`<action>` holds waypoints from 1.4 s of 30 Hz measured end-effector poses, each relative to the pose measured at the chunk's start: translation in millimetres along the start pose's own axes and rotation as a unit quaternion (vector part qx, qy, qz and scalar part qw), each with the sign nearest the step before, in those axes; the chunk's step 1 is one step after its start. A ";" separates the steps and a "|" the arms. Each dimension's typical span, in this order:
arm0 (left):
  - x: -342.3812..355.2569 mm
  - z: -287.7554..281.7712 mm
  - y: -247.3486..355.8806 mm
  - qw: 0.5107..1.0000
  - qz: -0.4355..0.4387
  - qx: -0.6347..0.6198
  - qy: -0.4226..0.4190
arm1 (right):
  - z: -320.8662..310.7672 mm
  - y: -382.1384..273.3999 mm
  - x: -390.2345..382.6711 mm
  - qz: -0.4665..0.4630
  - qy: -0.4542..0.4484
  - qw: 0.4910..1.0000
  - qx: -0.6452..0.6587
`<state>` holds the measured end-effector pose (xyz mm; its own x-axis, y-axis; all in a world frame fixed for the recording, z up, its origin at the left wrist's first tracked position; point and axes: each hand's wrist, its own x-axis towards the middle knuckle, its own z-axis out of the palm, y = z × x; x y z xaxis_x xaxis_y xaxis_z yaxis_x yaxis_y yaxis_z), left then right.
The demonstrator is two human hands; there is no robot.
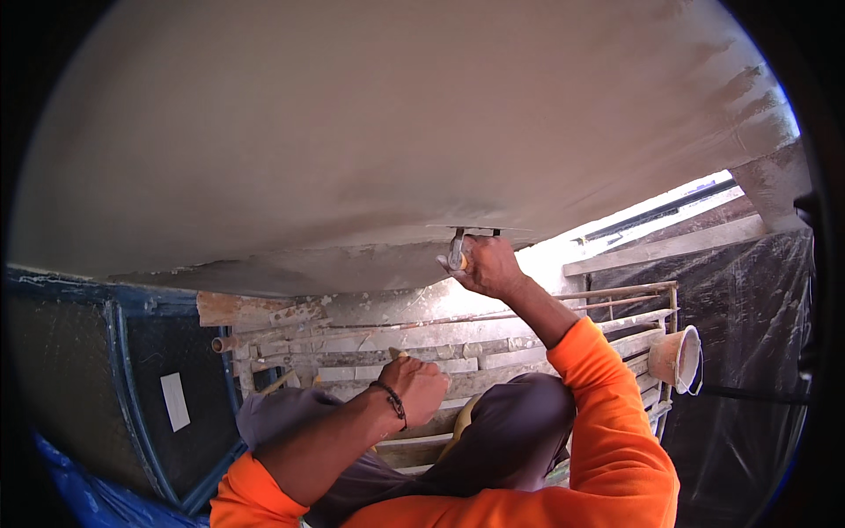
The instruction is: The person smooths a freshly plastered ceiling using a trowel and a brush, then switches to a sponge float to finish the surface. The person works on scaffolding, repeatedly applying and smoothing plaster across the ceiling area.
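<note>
My right hand (490,266) is wrapped round the handle of a plastering trowel (457,250). The trowel's thin blade is seen edge-on and lies against the smooth grey-brown plastered surface (352,132) overhead. A rougher, darker band of plaster (334,268) runs along that surface's lower edge, left of the trowel. My left hand (414,387), with a dark bracelet at its wrist, is closed above my knees. A small tan tip (398,353) shows at its far side; what it belongs to is hidden.
Beneath me is a platform of spattered wooden slats (519,356) with a pole rail (616,290). A bucket (676,359) hangs at its right end. Dark plastic sheeting (739,326) covers the right side. Blue-framed dark panels (119,370) stand at the left, above a blue tarp (88,484).
</note>
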<state>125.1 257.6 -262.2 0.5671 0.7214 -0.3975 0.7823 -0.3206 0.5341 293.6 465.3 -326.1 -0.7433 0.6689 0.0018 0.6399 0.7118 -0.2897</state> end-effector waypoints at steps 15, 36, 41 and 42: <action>-2.8 4.1 2.7 0.999 -0.030 -0.008 -0.031 | 179.8 76.2 6.7 -0.070 0.077 0.981 -0.166; -1.8 -3.9 3.6 1.000 -0.002 -0.011 -0.007 | -30.8 21.6 11.1 0.035 -0.001 0.994 -0.100; 0.5 -6.3 0.5 1.000 0.020 0.008 -0.022 | -108.1 -11.0 14.5 0.056 0.010 0.991 -0.123; 0.5 -7.2 0.4 1.000 0.016 0.004 -0.016 | -124.2 -15.8 14.8 0.053 0.028 0.990 -0.124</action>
<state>123.8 262.2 -256.8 0.5991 0.6909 -0.4047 0.7659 -0.3472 0.5411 296.7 490.5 -202.6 -0.6618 0.7486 0.0395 0.7471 0.6630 -0.0474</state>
